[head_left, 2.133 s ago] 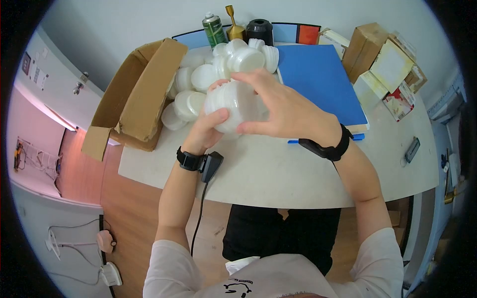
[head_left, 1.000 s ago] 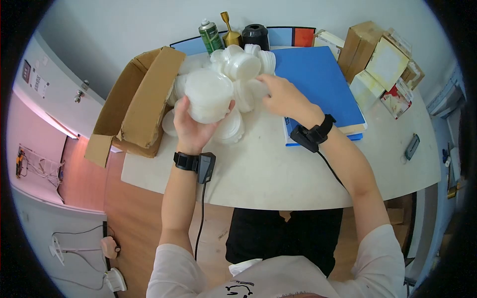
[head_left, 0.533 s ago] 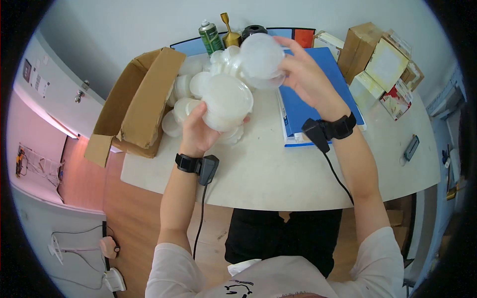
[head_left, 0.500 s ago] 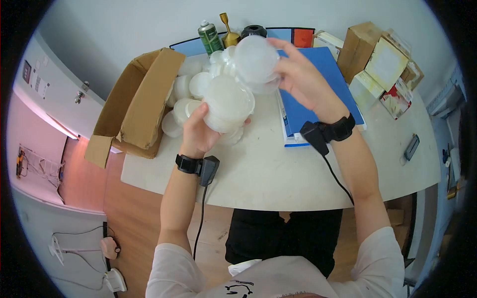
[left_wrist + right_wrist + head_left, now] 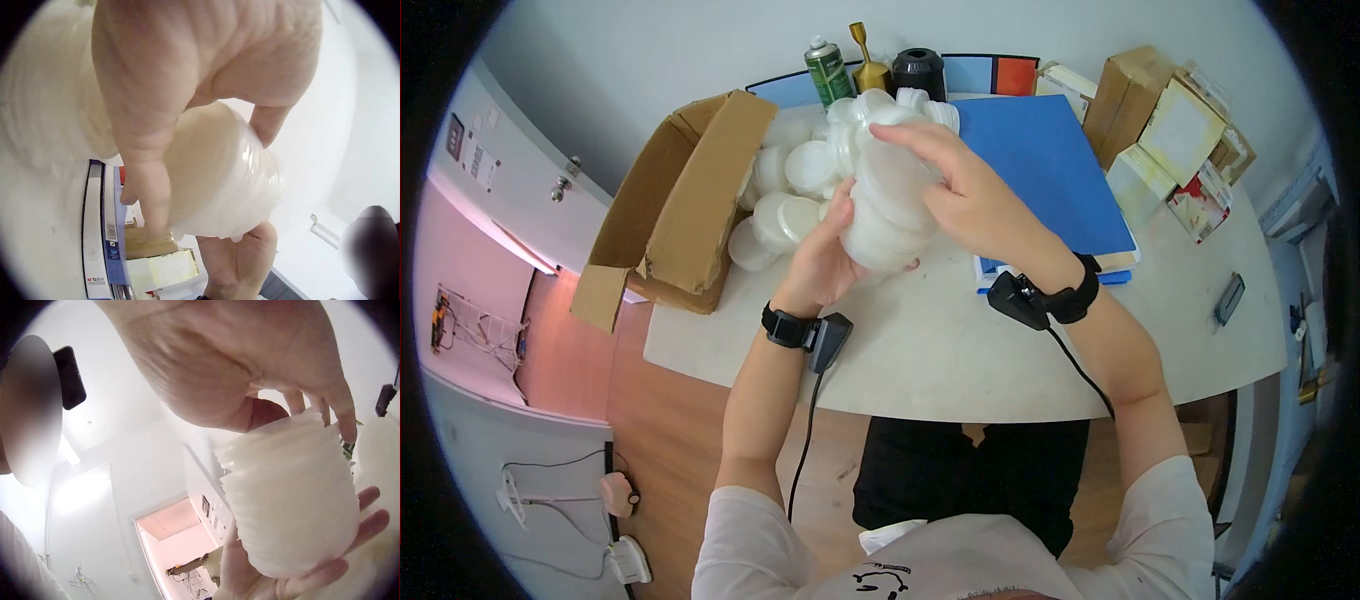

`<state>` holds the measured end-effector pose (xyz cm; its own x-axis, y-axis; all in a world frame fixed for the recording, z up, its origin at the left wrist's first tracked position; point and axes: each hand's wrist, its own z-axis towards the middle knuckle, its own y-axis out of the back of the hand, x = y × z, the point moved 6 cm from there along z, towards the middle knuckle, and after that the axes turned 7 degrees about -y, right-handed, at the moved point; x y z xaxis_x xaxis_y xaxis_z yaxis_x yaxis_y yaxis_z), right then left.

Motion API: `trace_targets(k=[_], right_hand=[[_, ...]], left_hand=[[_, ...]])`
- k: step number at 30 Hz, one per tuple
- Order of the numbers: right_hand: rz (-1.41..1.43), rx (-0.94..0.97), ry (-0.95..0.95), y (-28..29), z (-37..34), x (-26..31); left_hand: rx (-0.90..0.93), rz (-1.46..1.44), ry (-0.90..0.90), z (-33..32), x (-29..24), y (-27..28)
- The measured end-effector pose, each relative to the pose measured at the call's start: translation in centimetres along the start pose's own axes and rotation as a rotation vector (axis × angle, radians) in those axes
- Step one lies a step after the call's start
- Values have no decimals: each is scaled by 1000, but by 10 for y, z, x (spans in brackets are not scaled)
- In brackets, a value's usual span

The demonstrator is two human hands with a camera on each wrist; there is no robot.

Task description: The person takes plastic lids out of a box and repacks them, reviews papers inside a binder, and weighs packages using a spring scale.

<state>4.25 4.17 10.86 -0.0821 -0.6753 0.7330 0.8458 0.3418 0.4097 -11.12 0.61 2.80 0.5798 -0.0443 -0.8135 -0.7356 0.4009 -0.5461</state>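
Between the two hands is a stack of translucent white round lids (image 5: 887,215), held above the table. The left hand (image 5: 825,262) grips the stack from its lower left side, thumb on the near face. From the upper right, the right hand (image 5: 975,195) holds the top part, thumb and fingers around the rim. The right wrist view shows the ridged stack (image 5: 290,494) lying on the left palm (image 5: 247,575), with the right hand (image 5: 250,362) over its top end. A heap of similar white lids (image 5: 810,167) lies behind, on the table.
An open cardboard box (image 5: 705,200) leans at the left of the heap. A blue folder (image 5: 1045,170) lies right of it. A green spray can (image 5: 828,72), a gold holder (image 5: 870,70) and a black container (image 5: 919,72) stand behind. Small boxes (image 5: 1135,100) are at the right back.
The right hand has come down and left with its lids, bringing them against the stack in the left hand. The left hand has tilted its stack and shifted slightly right.
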Motion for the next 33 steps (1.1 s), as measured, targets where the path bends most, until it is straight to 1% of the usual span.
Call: trace_targets(k=[1, 2, 3, 4, 5, 6, 8, 9, 10, 11, 12, 13, 14, 15, 16, 17, 18, 19, 21, 22, 23, 24, 25, 27, 28, 29, 30, 32, 33], right_hand=[[-21, 49, -42, 2, -1, 4], [-41, 100, -88, 3, -2, 6], [-42, 108, -93, 8, -3, 6], [-40, 187, -70, 11, -3, 7], [-37, 266, -49, 10, -4, 10], [-36, 273, -57, 11, -10, 15], [-249, 355, -120, 7, -24, 30], [-253, 358, -128, 5, -27, 31], [-271, 412, -191, 2, -30, 29], [-289, 466, -256, -1, -35, 26], [-291, 471, -267, -3, -40, 22], [-252, 448, -222, -6, -44, 17], [-214, 426, -175, -8, -47, 13], [-219, 435, -180, -11, -52, 7], [-182, 411, -100, -13, -56, 8], [-143, 386, -21, -13, -59, 10], [-144, 393, -29, -12, -61, 8], [-125, 427, -28, -13, -62, 8], [-96, 462, -37, -12, -63, 9], [-97, 523, -85, -8, -62, 8], [-97, 586, -134, -6, -62, 5], [-94, 592, -137, -4, -61, 2], [-64, 587, -158, 0, -59, 0], [-40, 581, -177, 6, -56, -5], [50, 567, -232, 8, -56, -9], [141, 553, -287, 9, -55, -13], [142, 556, -290, 10, -54, -14], [-47, 556, -199, 11, -53, -12], [-45, 558, -202, 11, -54, -9]], left_hand=[[2, -3, -4, 1, -2, -4], [5, 68, -11, 0, -4, -8], [3, 136, -17, -2, -4, -10], [-4, 127, -17, -4, -3, -9], [32, 111, 10, -5, -2, -9], [71, 96, 39, -7, 1, -10], [90, 123, 78, -13, 5, -8], [111, 160, 115, -15, 8, -9], [113, 150, 117, -15, 10, -11], [183, 216, 154, -15, 13, -17], [251, 281, 188, -16, 16, -21], [250, 270, 186, -16, 15, -23], [277, 367, 271, -16, 19, -22], [304, 464, 356, -18, 23, -20], [303, 454, 352, -18, 24, -21], [339, 568, 225, -15, 19, -23], [372, 681, 98, -13, 16, -26], [371, 672, 101, -12, 18, -27], [364, 762, 68, -9, 19, -25], [360, 757, 74, -9, 19, -23], [348, 737, 140, -9, 22, -21], [337, 717, 203, -10, 25, -19], [334, 715, 202, -11, 26, -19], [297, 581, 167, -10, 27, -20], [297, 581, 165, -8, 28, -19], [328, 580, 119, -7, 28, -20], [357, 577, 75, -7, 27, -22], [343, 555, 69, -6, 29, -20], [333, 539, 63, -6, 30, -20]])
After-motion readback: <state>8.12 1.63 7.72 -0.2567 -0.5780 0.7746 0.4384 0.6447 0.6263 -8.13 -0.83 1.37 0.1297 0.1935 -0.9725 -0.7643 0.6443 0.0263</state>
